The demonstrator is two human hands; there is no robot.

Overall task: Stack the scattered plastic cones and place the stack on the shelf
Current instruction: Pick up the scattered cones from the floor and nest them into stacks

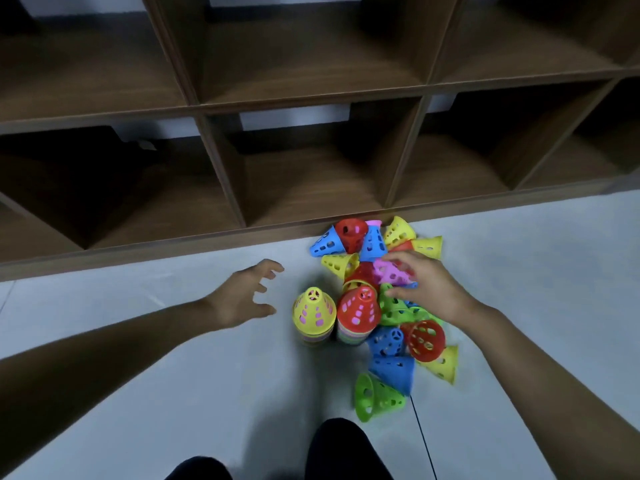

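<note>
Pink cone (pixel 389 273) lies in the loose pile just behind the red-topped stack (pixel 358 311), right hand (pixel 429 289) curled round it, left hand (pixel 242 299) open and empty to that stack's left; it likely wants lifting clear, turning narrow-end up, seating squarely.

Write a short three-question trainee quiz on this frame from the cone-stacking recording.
1. True or false: the left hand holds a cone.
2. Which colour tops the upright stack of perforated plastic cones nearest the left hand? A red, B yellow, C blue.
3. Fill in: the right hand has its fingers over a ___ perforated plastic cone lying in the pile.
Key: 1 false; 2 B; 3 pink.
</note>
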